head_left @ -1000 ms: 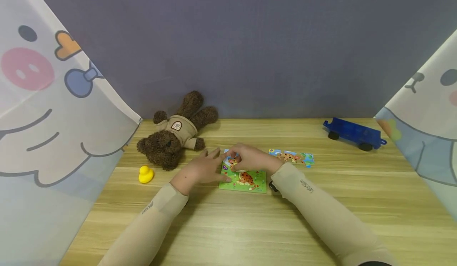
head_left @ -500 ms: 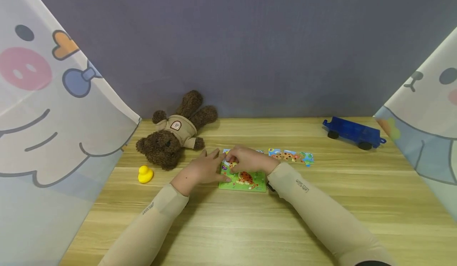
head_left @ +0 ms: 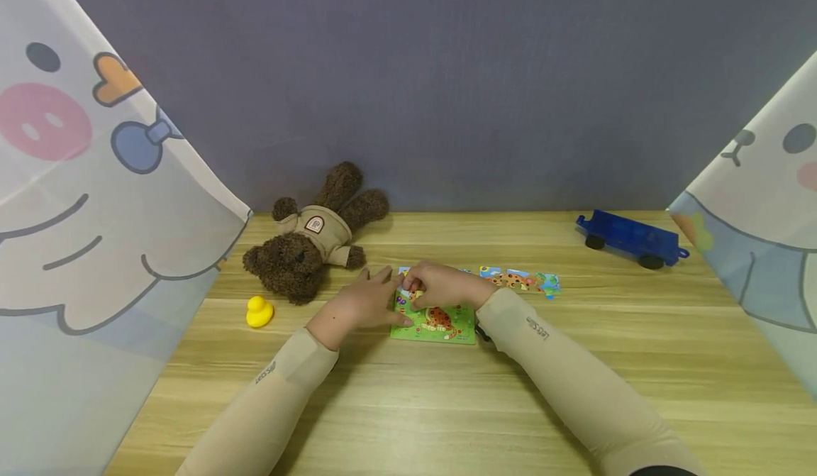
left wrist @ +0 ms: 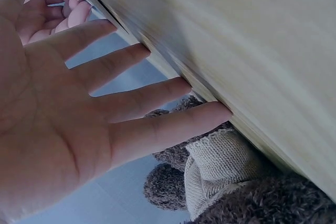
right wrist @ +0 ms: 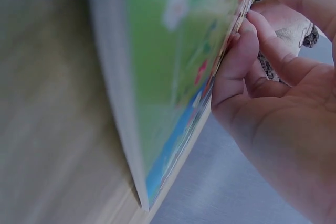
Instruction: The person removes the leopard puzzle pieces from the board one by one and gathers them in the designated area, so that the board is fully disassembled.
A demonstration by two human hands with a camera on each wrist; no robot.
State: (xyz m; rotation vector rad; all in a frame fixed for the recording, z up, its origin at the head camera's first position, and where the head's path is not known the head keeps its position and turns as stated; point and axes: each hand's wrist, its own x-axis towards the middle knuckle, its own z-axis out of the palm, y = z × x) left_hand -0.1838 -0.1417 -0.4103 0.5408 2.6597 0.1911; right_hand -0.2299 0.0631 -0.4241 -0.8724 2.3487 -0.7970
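Puzzle board (head_left: 437, 325) (green) beneath right hand (head_left: 444, 285).

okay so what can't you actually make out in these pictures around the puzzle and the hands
Head view: much of the upper part of the puzzle board, covered by the right hand.
Head view: whether that hand grips a piece, since the hand itself hides its fingertips.
Right wrist view: the board's nearest printing, blurred.
Left wrist view: part of the teddy bear, cut off by the bottom edge.
Head view: lettering on its shirt badge, too small.
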